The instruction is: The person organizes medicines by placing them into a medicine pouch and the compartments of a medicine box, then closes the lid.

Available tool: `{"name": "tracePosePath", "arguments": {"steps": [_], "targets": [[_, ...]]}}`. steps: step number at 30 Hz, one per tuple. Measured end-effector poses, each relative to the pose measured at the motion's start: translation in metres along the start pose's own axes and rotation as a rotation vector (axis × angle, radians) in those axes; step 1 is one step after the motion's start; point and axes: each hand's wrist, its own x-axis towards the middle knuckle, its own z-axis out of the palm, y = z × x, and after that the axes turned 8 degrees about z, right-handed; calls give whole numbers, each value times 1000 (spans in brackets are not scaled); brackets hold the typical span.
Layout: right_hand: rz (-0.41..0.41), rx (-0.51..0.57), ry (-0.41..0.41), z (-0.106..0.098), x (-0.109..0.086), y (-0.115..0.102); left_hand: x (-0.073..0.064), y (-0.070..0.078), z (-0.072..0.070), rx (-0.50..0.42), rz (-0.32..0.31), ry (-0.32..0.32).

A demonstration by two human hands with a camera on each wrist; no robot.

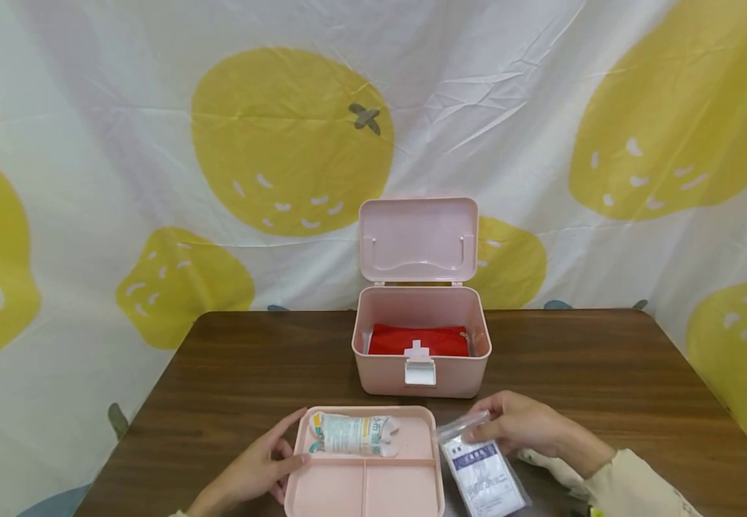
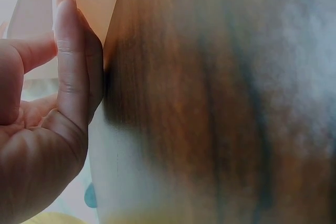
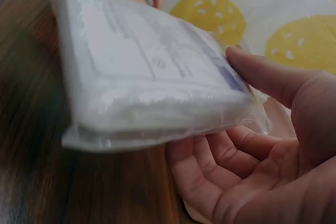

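Observation:
My left hand (image 1: 258,463) holds the left side of a pink divided tray (image 1: 330,490), thumb at the rim and fingers along the outer wall (image 2: 94,3). A wrapped bandage roll (image 1: 353,435) lies in the tray's wide back compartment; the two front compartments hold nothing. Just right of the tray, my right hand (image 1: 529,429) pinches the top end of a clear zip bag (image 1: 488,482) containing a white packet with a purple band. In the right wrist view the bag (image 3: 136,72) is tilted, with the thumb on top and curled fingers (image 3: 202,169) below.
Behind the tray stands a pink box (image 1: 415,377) with its lid (image 1: 419,244) raised. Inside it is a red pouch (image 1: 389,341) with a white cross. A whitish wrapped item (image 1: 557,470) lies partly under the right forearm. A lemon-print cloth (image 1: 289,143) hangs behind the wooden table (image 1: 270,359).

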Motion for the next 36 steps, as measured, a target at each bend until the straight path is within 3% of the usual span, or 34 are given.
{"name": "tracePosePath", "arguments": {"steps": [6, 12, 18, 28, 36], "targets": [[-28, 101, -66, 8, 5, -4, 0, 0, 0, 0, -5, 2], [-57, 123, -121, 25, 12, -12, 0, 1, 0, 7, 0, 8], [-54, 149, -123, 40, 19, -18, -1, 2, 2, 15, 2, 21], [-89, 286, -139, 76, 36, -17, -2, 2, 2, 40, 6, 30], [-50, 269, -65, 105, 48, -18, -1, 1, 2, 48, 4, 31]]}}
